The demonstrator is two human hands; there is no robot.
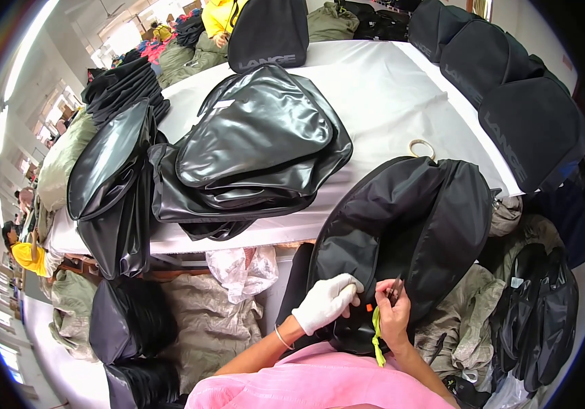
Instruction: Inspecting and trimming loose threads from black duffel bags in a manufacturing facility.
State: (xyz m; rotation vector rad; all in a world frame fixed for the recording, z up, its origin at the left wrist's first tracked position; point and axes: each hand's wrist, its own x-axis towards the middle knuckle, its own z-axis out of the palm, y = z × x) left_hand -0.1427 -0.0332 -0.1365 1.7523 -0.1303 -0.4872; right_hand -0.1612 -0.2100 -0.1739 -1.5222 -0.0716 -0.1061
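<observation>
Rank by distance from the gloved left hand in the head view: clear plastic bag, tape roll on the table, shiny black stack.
From the left hand:
1. Clear plastic bag, just left, under the table edge.
2. Shiny black stack, up on the table.
3. Tape roll, upper right.

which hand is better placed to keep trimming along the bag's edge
Right, probably: the right hand holds a small dark tool at the black bag, while the gloved left hand presses the fabric.

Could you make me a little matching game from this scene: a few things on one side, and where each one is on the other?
Things:
1. left hand
2. right hand
3. shiny black pile
4. tape roll

Places:
a. on the white table, beyond the bag
b. in a white glove, on the black bag
c. pinching a small dark tool
d. stacked mid-table

Pairs: 1-b, 2-c, 3-d, 4-a
</observation>
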